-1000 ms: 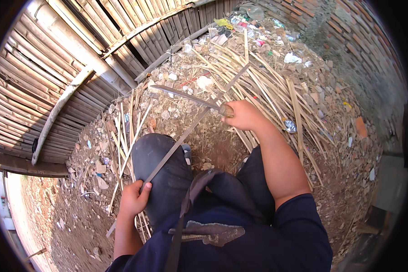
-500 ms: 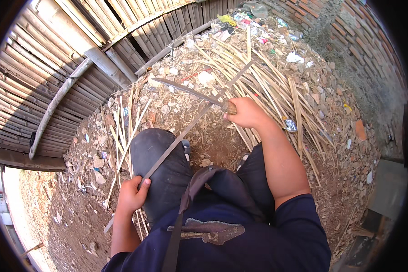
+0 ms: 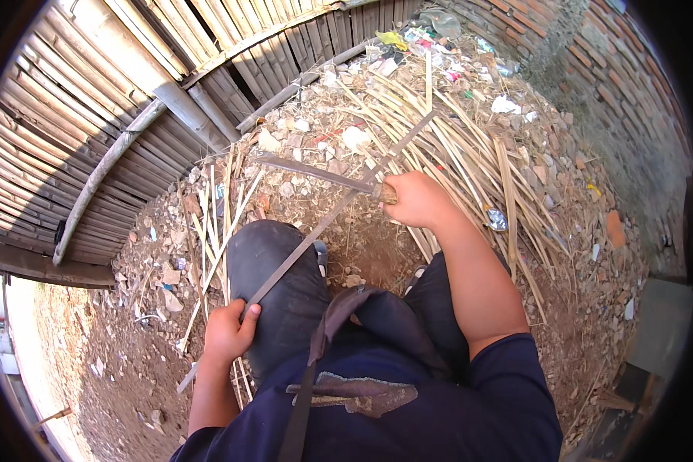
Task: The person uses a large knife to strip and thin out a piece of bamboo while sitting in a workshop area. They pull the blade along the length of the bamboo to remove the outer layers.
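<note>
My right hand (image 3: 417, 198) is closed around the wooden handle of a machete (image 3: 316, 171), whose dark blade points left and a little away from me. In my left hand (image 3: 229, 331), fingers wrapped round it, is a long flat bamboo strip (image 3: 300, 254). The strip slants from beside my left forearm, over my left knee, to the far right. Near the handle the blade crosses the strip; they look in contact there. A large pile of split bamboo strips (image 3: 470, 162) lies on the ground beyond my right hand. Several more strips (image 3: 212, 223) lie left of my left knee.
A bamboo slat wall (image 3: 77, 154) with a curved pole runs along the left and back. At the right stands a brick wall (image 3: 624, 100). Stones and litter (image 3: 431, 38) cover the far ground. A strap (image 3: 304, 393) hangs across my body.
My right hand has lowered slightly toward me with the machete, its blade tip dropping. My left hand keeps its grip on the bamboo strip, and the whole view has shifted a little.
</note>
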Demonstrator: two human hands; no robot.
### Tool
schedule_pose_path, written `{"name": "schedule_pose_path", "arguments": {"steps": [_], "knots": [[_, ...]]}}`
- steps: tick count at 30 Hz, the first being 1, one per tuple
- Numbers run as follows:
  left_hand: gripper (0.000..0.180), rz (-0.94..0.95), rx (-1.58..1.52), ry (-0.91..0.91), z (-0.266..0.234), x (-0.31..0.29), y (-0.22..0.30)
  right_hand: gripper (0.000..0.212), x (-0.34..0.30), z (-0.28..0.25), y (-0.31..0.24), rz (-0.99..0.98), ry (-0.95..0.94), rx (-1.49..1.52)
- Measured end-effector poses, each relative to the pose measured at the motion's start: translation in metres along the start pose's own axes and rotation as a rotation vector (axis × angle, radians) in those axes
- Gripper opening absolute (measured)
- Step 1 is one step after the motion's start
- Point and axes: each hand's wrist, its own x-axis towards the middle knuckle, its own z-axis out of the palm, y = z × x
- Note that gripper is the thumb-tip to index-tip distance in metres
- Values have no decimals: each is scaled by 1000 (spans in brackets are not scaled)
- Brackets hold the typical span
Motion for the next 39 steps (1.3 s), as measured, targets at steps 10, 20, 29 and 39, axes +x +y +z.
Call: {"name": "schedule_pose_path", "arguments": {"steps": [10, 20, 29, 39], "knots": [[52, 18, 55, 14, 0, 0, 5, 28, -1, -4, -10, 93, -77, -15], [51, 35, 56, 45, 5, -2, 2, 28, 5, -19, 12, 147, -52, 189], [50, 16, 72, 12, 2, -1, 1, 30, -6, -1, -29, -95, -214, 2], [51, 3, 30, 6, 3, 0, 2, 28, -12, -12, -14, 141, -28, 42]]}}
